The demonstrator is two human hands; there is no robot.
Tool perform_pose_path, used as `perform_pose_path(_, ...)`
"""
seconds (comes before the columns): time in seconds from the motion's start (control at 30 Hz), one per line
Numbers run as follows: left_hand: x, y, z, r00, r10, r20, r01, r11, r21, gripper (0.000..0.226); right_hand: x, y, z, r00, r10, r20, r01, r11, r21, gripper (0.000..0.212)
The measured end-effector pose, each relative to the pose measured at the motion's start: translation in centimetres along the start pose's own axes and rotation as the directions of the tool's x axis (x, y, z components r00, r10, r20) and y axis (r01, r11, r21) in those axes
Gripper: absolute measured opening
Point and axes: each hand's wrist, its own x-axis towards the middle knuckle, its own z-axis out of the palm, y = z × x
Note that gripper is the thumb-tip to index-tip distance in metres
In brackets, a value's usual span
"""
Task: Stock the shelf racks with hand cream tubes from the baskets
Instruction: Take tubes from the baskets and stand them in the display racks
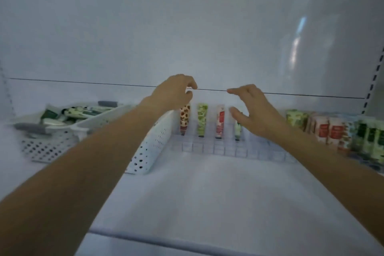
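Where the right hand (253, 110) hovers, a tube (238, 130) stands just beneath.

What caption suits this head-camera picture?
Left hand and right hand reach over four upright patterned hand cream tubes in a clear plastic grid rack beside white perforated baskets.

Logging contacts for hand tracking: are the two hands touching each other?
Apart. The head view shows a clear gap of white back panel between the left hand and the right hand.
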Motion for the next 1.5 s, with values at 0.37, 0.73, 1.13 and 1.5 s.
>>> perform_pose_path(0.37,-7.2,-11.1,-6.6,0.899,-0.275,0.341,0.289,0.957,0.009,0.004,10.6,-9.4,7.2,0.865,-0.232,0.446,0.099,0.948,0.303,0.022)
perform_pose_path(0.73,-2.1,-15.0,-6.0,0.643,-0.273,0.715,0.372,0.928,0.020,0.016,17.3,-7.9,12.2,0.793,-0.170,0.585,0.038,0.972,0.231,0.016)
perform_pose_path(1.13,3.5,-18.1,-0.1,0.609,-0.192,0.769,0.055,0.978,0.201,0.036,18.0,-9.5,14.9,0.409,-0.168,0.897,0.096,0.985,0.141,0.030)
perform_pose_path(1.5,4.1,-17.9,2.5,0.485,-0.268,0.832,-0.080,0.934,0.348,0.044,18.0,-9.9,15.4,0.342,-0.135,0.930,0.094,0.990,0.109,0.029)
